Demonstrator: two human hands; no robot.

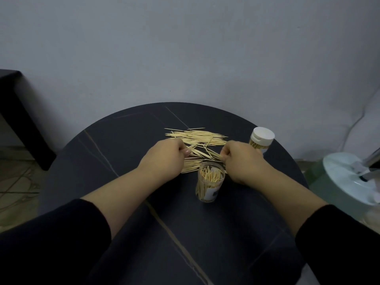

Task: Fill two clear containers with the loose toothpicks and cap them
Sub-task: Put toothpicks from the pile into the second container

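Loose wooden toothpicks (197, 136) lie scattered on the far middle of a round black table (123, 140). An uncapped clear container (210, 182), partly filled with toothpicks, stands upright just in front of the pile. A second clear container (261, 140) with a white cap stands at the back right, toothpicks inside. My left hand (164, 155) pinches a few toothpicks at the pile's left side. My right hand (240, 159) pinches toothpicks at the pile's right side, just right of the open container.
A grey wall rises right behind the table. A dark piece of furniture (18, 112) stands at the left. A white round base with a metal part (349, 177) sits beyond the table's right edge. My black sleeves cover both forearms near the frame's bottom.
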